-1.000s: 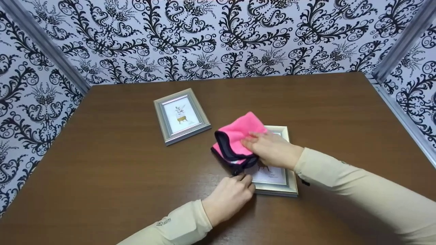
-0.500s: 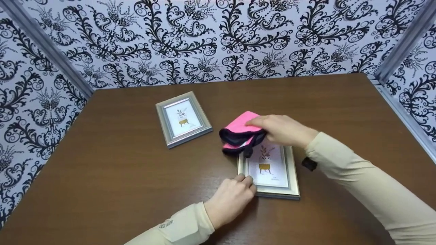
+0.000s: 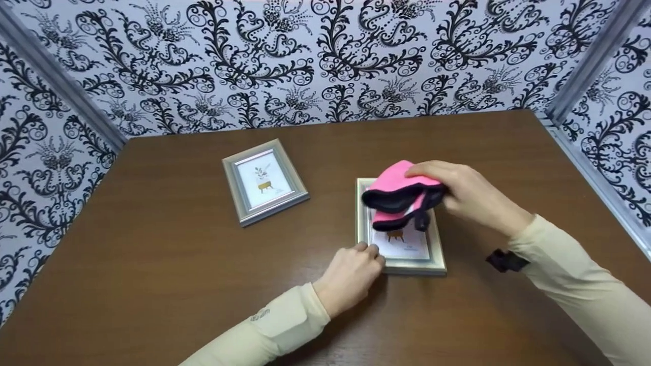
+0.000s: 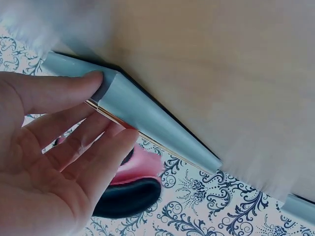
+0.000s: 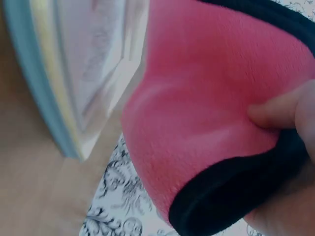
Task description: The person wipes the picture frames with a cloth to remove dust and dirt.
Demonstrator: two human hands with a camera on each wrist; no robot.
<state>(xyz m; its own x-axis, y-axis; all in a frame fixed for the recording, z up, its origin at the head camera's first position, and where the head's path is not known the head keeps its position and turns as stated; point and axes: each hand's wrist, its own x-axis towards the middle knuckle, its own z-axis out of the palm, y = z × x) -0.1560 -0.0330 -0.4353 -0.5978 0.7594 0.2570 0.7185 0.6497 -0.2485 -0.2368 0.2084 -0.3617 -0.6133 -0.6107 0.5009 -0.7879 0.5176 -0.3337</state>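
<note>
Pinching pliant-looking, folded pink plush cloth (image 3: 395, 181): right hand (image 3: 470, 193); gripping rigid-looking, rectangular silver-gold picture frame (image 3: 408, 249) by corner: left hand (image 3: 350, 275).

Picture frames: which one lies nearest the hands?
The right frame, partly hidden by the pink cloth: the left hand grips its corner. The left frame lies farther off.

Picture frame (image 3: 414, 265) partly behind pink cloth (image 3: 397, 180)

Cloth (image 3: 394, 179): pink plush, dark edging, folded, pinched in the right hand (image 3: 473, 197) and raised over the frame. Picture frame (image 3: 407, 253): pale gold face, blue-grey sides, footed-pot print partly hidden; lies face up, near-left corner held by the left hand (image 3: 351, 277).
</note>
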